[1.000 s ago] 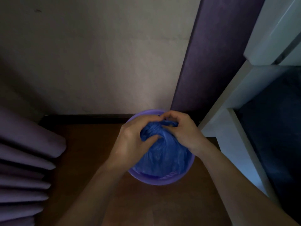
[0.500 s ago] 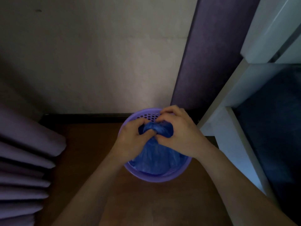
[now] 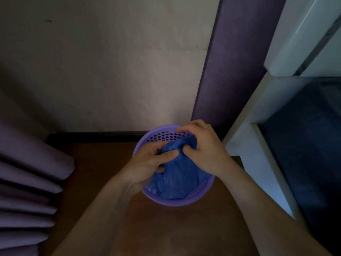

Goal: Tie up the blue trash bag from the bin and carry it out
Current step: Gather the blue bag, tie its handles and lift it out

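A blue trash bag (image 3: 177,179) sits inside a round purple bin (image 3: 162,134) with a perforated wall, standing on the brown floor against the wall. The bag's top is gathered into a twisted bunch above the bin. My left hand (image 3: 147,163) grips the left side of that bunch, thumb laid across it. My right hand (image 3: 204,150) grips the right side, fingers curled over the top of the bunch. The bag's lower body fills the bin and part of it is hidden under my hands.
Purple curtain folds (image 3: 27,182) hang at the left. A dark purple panel (image 3: 230,71) rises behind the bin. A white shelf frame (image 3: 258,145) stands close on the right. Brown floor (image 3: 103,163) lies around the bin.
Both hands have drawn the bag's top into a tighter bunch and shifted slightly toward the back of the bin. More of the bin's perforated far wall now shows.
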Demonstrator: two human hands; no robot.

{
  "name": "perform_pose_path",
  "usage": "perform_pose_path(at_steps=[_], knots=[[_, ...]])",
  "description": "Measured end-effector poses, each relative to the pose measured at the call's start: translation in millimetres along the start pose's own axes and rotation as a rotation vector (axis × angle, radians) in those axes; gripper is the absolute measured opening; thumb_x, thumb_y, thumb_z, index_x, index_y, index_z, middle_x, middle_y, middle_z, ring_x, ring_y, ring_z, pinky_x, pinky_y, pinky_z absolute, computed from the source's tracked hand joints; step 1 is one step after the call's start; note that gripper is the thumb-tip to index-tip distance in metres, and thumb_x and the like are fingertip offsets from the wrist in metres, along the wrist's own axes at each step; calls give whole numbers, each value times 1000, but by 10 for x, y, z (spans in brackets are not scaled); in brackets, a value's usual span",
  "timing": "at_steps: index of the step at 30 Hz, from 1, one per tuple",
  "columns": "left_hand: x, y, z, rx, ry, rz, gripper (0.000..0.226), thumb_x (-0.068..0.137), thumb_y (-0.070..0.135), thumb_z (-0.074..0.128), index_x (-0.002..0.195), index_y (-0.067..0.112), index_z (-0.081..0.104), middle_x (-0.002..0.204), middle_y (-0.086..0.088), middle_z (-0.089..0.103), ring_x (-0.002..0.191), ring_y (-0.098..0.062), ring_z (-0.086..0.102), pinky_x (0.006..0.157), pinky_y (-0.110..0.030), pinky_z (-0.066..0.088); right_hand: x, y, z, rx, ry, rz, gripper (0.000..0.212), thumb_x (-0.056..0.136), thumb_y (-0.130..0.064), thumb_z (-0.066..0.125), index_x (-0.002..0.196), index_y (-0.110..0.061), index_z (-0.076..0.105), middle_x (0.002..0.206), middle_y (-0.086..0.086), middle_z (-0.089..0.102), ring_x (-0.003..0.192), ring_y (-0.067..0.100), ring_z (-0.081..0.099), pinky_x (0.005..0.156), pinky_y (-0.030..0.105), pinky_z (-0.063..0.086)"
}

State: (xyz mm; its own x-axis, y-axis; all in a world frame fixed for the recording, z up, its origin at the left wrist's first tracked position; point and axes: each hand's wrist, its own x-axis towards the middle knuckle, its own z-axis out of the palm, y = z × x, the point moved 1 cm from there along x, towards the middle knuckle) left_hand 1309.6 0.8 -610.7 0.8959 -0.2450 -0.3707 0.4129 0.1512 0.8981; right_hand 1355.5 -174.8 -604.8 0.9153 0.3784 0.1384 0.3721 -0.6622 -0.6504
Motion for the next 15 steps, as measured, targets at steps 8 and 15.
perform_pose_path(at_steps=[8, 15], knots=[[-4, -38, -39, -293, -60, -126, 51, 85, 25, 64, 126, -6, 59, 122, -24, 55, 112, -38, 46, 90, -46, 28, -48, -153, -52, -64, 143, -274, 24, 77, 0, 67, 85, -18, 54, 80, -10, 45, 66, 11, 47, 57, 40, 49], [-14, -19, -23, -256, 37, -81, 42, 94, 26, 57, 124, -3, 63, 124, -30, 60, 99, -32, 55, 73, -35, 35, -103, -135, 0, -61, -17, -227, 34, 77, -43, 76, 103, -24, 65, 101, -15, 60, 90, 4, 59, 76, 30, 55]])
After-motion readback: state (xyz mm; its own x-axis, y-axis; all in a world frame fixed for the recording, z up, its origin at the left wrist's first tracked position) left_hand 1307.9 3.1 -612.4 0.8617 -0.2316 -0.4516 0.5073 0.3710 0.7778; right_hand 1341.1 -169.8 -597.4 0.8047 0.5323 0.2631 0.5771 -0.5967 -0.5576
